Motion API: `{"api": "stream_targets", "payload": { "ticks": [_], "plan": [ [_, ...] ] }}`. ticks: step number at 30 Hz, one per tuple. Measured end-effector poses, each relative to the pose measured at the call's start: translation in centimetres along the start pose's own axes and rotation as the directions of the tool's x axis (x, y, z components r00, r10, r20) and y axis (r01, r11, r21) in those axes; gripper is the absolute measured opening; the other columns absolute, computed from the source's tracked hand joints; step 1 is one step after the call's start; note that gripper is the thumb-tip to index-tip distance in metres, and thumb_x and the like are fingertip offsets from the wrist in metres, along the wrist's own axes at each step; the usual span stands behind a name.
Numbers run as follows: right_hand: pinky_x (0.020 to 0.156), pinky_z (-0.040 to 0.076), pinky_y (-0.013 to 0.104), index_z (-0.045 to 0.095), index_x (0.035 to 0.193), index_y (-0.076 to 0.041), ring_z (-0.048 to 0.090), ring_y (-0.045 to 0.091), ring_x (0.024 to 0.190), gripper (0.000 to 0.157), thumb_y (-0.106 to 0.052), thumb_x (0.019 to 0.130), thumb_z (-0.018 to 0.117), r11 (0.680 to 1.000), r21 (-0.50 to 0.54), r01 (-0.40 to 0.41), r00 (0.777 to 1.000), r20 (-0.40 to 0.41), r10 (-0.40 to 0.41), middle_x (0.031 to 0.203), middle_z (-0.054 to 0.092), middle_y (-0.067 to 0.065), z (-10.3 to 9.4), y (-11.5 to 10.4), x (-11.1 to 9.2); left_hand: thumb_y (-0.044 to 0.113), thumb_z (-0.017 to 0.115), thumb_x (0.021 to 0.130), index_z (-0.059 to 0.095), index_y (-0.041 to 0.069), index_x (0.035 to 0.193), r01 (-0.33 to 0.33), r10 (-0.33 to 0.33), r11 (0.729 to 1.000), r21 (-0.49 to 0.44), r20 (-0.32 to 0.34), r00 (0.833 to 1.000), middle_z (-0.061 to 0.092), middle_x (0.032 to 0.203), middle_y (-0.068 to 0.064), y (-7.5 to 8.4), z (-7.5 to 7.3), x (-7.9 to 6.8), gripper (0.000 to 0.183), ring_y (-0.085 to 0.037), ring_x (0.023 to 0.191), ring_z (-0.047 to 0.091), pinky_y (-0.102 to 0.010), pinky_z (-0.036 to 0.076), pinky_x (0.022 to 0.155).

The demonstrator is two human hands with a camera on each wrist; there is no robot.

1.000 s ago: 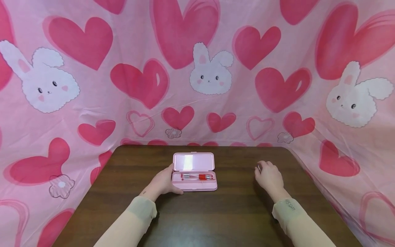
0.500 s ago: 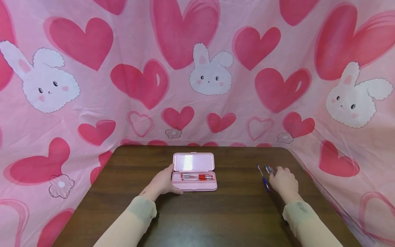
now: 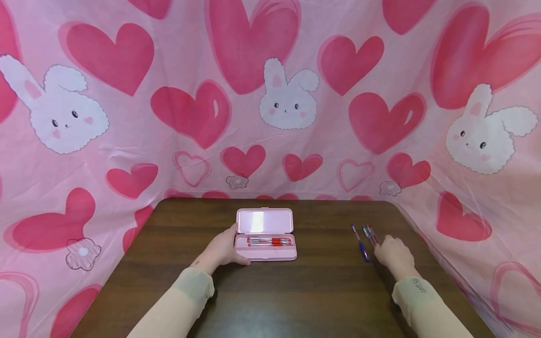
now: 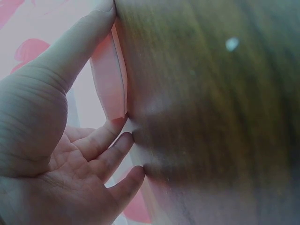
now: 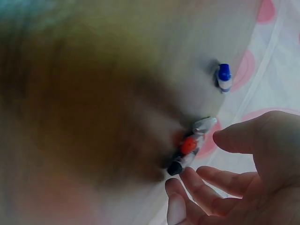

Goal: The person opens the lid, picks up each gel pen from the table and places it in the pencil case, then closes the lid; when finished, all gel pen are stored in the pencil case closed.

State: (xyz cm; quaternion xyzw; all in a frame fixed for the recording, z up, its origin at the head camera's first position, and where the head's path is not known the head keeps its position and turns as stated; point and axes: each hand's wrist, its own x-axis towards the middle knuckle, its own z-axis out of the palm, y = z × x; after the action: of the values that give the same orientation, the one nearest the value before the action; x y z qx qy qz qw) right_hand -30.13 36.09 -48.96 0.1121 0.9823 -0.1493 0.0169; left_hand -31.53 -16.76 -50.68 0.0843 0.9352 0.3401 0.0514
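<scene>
A pink pencil case (image 3: 265, 254) lies with its lid (image 3: 264, 220) raised, and red pens (image 3: 270, 241) rest in its back compartment. My left hand (image 3: 219, 249) holds the case's left end, thumb along the front side and fingers behind it; the left wrist view shows the pink case edge (image 4: 110, 79) between them. On the right, a blue pen (image 3: 361, 245) lies alone. Beside it is a small bunch of pens (image 3: 370, 233), one end red and one black in the right wrist view. My right hand (image 3: 395, 257) is at their near ends, thumb and fingers spread apart.
Everything lies on a dark brown wooden table (image 3: 270, 300). A pink cloth (image 3: 287, 155) with hearts and rabbit faces hangs behind it and along both sides.
My right hand has moved right and toward me, leaving the blue pen on the table and uncovering the bunch of pens. My left hand and the case stay put.
</scene>
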Motion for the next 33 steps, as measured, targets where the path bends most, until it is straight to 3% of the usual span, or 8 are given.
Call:
{"api": "stream_targets", "payload": {
  "ticks": [9,15,24,33],
  "plan": [
    [0.080,0.057,0.069,0.061,0.120,0.011,0.065,0.057,0.103,0.045,-0.030,0.104,0.056,1.000,0.006,-0.005,1.000,-0.001,0.005,0.119,0.064,0.040,0.63,0.85,0.51,0.038,0.108,0.065,0.041,0.016,0.165,-0.006,0.006,1.000,0.010,-0.007,1.000,0.061,0.158,-0.011,-0.01,0.03,0.00,0.123,-0.035,0.142,0.060,-0.064,0.047,0.125],
    [0.078,0.058,0.067,0.064,0.119,0.008,0.066,0.049,0.096,0.040,-0.028,0.104,0.056,1.000,0.015,-0.017,1.000,0.012,0.017,0.118,0.067,0.037,0.73,0.93,0.86,0.037,0.108,0.066,0.040,0.017,0.166,-0.004,0.004,1.000,0.007,-0.006,1.000,0.061,0.159,-0.010,0.06,0.00,0.05,0.123,-0.035,0.144,0.060,-0.064,0.047,0.125],
    [0.076,0.059,0.065,0.074,0.113,0.005,0.067,0.042,0.086,0.030,-0.018,0.097,0.063,0.999,0.026,0.041,0.999,-0.028,-0.040,0.108,0.072,0.033,0.89,0.87,0.86,0.038,0.108,0.065,0.040,0.016,0.166,-0.003,0.003,1.000,0.015,-0.004,1.000,0.061,0.159,-0.011,-0.03,0.13,0.07,0.124,-0.036,0.144,0.060,-0.064,0.047,0.125],
    [0.077,0.059,0.066,0.074,0.130,-0.001,0.070,0.051,0.097,0.038,-0.026,0.103,0.063,0.999,0.050,0.010,0.997,-0.075,-0.006,0.126,0.070,0.036,0.62,0.30,0.89,0.040,0.108,0.064,0.041,0.014,0.165,-0.005,0.005,1.000,0.027,-0.011,1.000,0.061,0.159,-0.012,-0.16,0.02,0.23,0.124,-0.036,0.144,0.060,-0.063,0.047,0.125]
  ]
}}
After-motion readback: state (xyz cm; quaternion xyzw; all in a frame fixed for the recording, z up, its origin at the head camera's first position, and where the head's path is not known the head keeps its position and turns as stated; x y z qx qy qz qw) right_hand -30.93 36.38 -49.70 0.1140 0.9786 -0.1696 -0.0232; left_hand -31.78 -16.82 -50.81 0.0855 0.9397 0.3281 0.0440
